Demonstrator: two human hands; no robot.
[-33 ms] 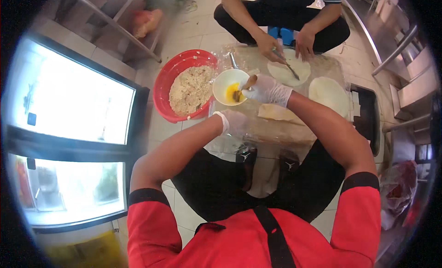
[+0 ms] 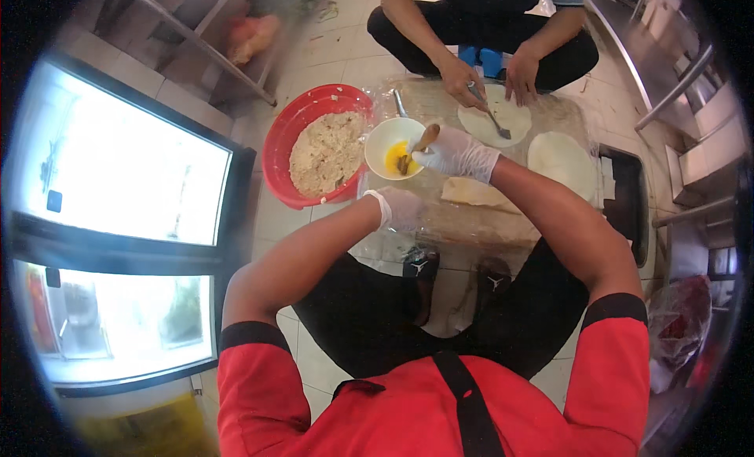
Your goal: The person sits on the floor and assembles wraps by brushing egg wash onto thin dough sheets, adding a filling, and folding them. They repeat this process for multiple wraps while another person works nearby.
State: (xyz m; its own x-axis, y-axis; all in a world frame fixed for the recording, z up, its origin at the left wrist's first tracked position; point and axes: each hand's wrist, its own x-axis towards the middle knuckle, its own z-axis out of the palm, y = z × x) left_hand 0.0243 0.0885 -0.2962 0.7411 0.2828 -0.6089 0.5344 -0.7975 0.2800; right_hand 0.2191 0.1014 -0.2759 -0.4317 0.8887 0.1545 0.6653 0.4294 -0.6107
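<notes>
My right hand [image 2: 462, 153], in a clear glove, is closed around a pastry brush [image 2: 427, 139] with a wooden handle. The brush's dark bristles dip into yellow beaten egg [image 2: 396, 154] inside a white bowl [image 2: 375, 157]. Below the bowl, my gloved left hand [image 2: 402, 208] lies low over the plastic-covered work surface [image 2: 463, 230], its fingers loosely stretched and holding nothing I can see. Near my right wrist is a pale folded wrapper roll [image 2: 471, 191]. Round pale wrapper sheets lie beyond it, one at the right [image 2: 561, 165].
A red basin [image 2: 276, 162] of crumbly filling [image 2: 326, 154] stands left of the bowl. Opposite, a co-worker's hand [image 2: 463, 81] holds a spoon-like utensil [image 2: 496, 125] over another wrapper sheet [image 2: 479, 128]. A lit glass-door cabinet [image 2: 224, 253] stands left; a black tray [image 2: 626, 205] is at right.
The co-worker's utensil has shifted slightly on the far wrapper sheet. My hands, the brush and the bowl stay almost where they were.
</notes>
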